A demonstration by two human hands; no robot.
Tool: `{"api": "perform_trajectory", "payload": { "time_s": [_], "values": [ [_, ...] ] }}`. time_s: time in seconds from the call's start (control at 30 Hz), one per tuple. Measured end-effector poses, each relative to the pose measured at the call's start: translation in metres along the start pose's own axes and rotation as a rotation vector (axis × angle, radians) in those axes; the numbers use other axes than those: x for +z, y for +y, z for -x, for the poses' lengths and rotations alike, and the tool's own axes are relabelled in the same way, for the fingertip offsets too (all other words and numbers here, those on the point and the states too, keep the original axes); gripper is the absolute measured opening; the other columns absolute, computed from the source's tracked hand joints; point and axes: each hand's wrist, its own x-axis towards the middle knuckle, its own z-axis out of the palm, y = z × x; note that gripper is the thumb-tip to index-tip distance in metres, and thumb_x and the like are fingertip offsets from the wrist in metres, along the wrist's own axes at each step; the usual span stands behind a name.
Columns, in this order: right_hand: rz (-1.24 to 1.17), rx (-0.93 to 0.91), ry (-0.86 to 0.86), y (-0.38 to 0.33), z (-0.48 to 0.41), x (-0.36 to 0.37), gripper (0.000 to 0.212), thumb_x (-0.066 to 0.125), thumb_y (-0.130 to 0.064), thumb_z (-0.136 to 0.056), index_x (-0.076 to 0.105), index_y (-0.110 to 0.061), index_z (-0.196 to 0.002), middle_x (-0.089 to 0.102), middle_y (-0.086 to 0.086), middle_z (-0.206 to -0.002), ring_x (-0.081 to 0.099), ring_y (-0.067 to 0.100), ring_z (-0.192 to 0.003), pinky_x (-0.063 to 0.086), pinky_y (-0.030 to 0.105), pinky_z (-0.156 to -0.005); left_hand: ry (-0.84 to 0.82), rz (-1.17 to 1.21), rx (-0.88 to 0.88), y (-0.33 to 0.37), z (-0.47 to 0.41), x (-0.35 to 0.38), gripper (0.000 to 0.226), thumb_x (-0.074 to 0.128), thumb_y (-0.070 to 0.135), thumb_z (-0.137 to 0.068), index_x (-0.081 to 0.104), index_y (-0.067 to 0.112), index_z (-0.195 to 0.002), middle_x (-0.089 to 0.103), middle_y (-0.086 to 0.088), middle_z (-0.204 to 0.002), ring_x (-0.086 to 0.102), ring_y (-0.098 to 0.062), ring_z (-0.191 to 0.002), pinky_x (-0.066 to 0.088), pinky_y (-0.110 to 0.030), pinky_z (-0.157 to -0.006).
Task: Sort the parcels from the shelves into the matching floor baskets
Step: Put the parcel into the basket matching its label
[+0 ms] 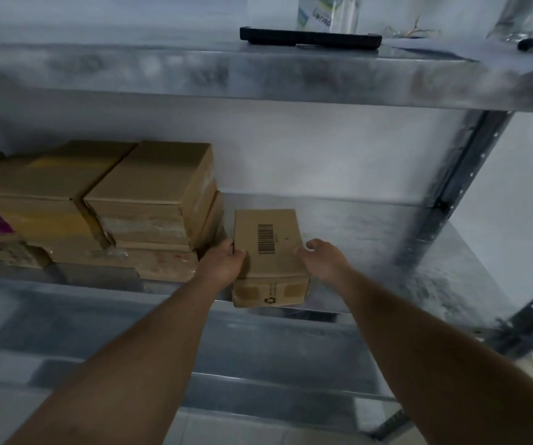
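- Brown cardboard parcel (275, 266) sits between the two hands at the front of the middle metal shelf (371, 239), its near end jutting a little past the shelf's front edge.
- The left hand (223, 263) grips the parcel's left side: thumb on the top face, fingers curled round the left edge.
- The right hand (323, 256) is at the parcel's right edge, thumb touching the top near the corner. The fingers are loosely curled, and I cannot tell whether they clasp the side or only lie beside it.
- The parcel is a small oblong box lying flat, its long side running away from the person.
- A black barcode (266, 238) is printed on its top face.
- The front face carries a recycling mark (270, 299) between two paler patches.
- Just to the left of the parcel, near the left hand, stands a stack of larger cardboard boxes (149, 194) on the same shelf.
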Motion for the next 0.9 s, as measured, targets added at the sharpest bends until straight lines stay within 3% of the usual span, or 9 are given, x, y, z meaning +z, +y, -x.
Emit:
{"api": "perform_trajectory", "payload": {
  "time_s": [0.13, 0.23, 0.33, 0.43, 0.57, 0.6, 0.67, 0.77, 0.9],
  "values": [
    [-0.149, 0.075, -0.074, -0.003, 0.007, 0.001, 0.032, 0.043, -0.028, -0.098, 0.047, -0.015, -0.127, 0.059, 0.007, -0.122, 0.059, 0.025, -0.102, 0.051, 0.044, -0.093, -0.079, 0.089, 0.01, 0.002, 0.001, -0.004, 0.043, 0.048, 0.02, -0.098, 0.042, 0.019, -0.141, 0.052, -0.006, -0.137, 0.05, -0.025, -0.121, 0.039, -0.026, -0.093],
    [-0.26, 0.066, -0.075, -0.003, 0.014, -0.006, 0.057, 0.051, -0.016, -0.094, 0.027, -0.019, -0.146, 0.055, 0.005, -0.115, 0.059, 0.027, -0.105, 0.051, 0.043, -0.092, -0.122, 0.143, 0.031, 0.004, -0.001, -0.009, 0.053, 0.057, 0.014, -0.092, 0.041, 0.022, -0.142, 0.057, -0.004, -0.131, 0.054, -0.021, -0.111, 0.044, -0.03, -0.098],
    [-0.304, 0.007, -0.023, 0.0, 0.02, -0.019, 0.092, 0.057, 0.002, -0.085, 0.003, -0.03, -0.152, 0.056, 0.009, -0.118, 0.06, 0.028, -0.103, 0.053, 0.044, -0.088, -0.185, 0.202, 0.063, 0.013, 0.001, -0.011, 0.081, 0.064, 0.007, -0.084, 0.024, 0.03, -0.15, 0.06, -0.006, -0.125, 0.056, -0.024, -0.112, 0.047, -0.044, -0.099],
    [-0.376, -0.065, 0.056, 0.005, 0.03, -0.032, 0.087, 0.053, 0.009, -0.08, 0.018, -0.032, -0.149, 0.061, 0.007, -0.11, 0.061, 0.028, -0.1, 0.054, 0.047, -0.088, -0.166, 0.317, 0.131, 0.028, 0.006, -0.01, 0.076, 0.062, 0.007, -0.085, 0.026, 0.034, -0.146, 0.058, -0.003, -0.12, 0.056, -0.024, -0.107, 0.05, -0.049, -0.094],
    [-0.766, -0.019, 0.095, 0.008, 0.051, -0.047, 0.032, 0.053, -0.023, -0.093, 0.049, -0.019, -0.124, 0.055, 0.009, -0.121, 0.055, 0.026, -0.108, 0.043, 0.057, -0.097, -0.207, 0.493, 0.14, 0.042, 0.015, -0.01, 0.05, 0.055, 0.049, -0.09, 0.038, 0.031, -0.134, 0.051, -0.001, -0.131, 0.052, -0.023, -0.114, 0.048, -0.049, -0.095],
    [-0.791, -0.001, 0.086, 0.009, 0.056, -0.05, 0.034, 0.052, -0.037, -0.094, 0.051, -0.018, -0.122, 0.054, 0.01, -0.122, 0.054, 0.027, -0.111, 0.041, 0.059, -0.099, -0.232, 0.509, 0.133, 0.044, 0.017, -0.009, 0.059, 0.051, 0.062, -0.086, 0.038, 0.03, -0.133, 0.049, -0.002, -0.134, 0.051, -0.024, -0.118, 0.048, -0.05, -0.096],
    [-0.798, 0.035, 0.072, 0.014, 0.063, -0.053, 0.061, 0.046, -0.063, -0.089, 0.049, -0.019, -0.131, 0.051, 0.011, -0.129, 0.05, 0.032, -0.12, 0.04, 0.061, -0.099, -0.264, 0.518, 0.111, 0.047, 0.02, -0.006, 0.083, 0.039, 0.082, -0.074, 0.035, 0.029, -0.138, 0.047, -0.003, -0.137, 0.049, -0.027, -0.122, 0.047, -0.052, -0.097],
    [-0.765, 0.09, 0.114, 0.02, 0.073, -0.055, 0.085, 0.037, -0.08, -0.079, 0.047, -0.017, -0.135, 0.05, 0.012, -0.131, 0.047, 0.032, -0.124, 0.042, 0.057, -0.094, -0.276, 0.474, 0.104, 0.047, 0.022, -0.001, 0.093, 0.025, 0.09, -0.071, 0.035, 0.027, -0.139, 0.051, -0.007, -0.135, 0.051, -0.029, -0.12, 0.047, -0.051, -0.096],
    [-0.615, 0.059, 0.277, 0.026, 0.089, -0.05, 0.053, 0.037, -0.06, -0.094, 0.058, -0.018, -0.118, 0.06, 0.007, -0.118, 0.055, 0.023, -0.11, 0.048, 0.046, -0.091, -0.284, 0.405, 0.154, 0.045, 0.029, 0.005, 0.072, 0.03, 0.075, -0.084, 0.043, 0.021, -0.131, 0.057, -0.007, -0.124, 0.056, -0.024, -0.109, 0.048, -0.046, -0.094]
  ]
}}
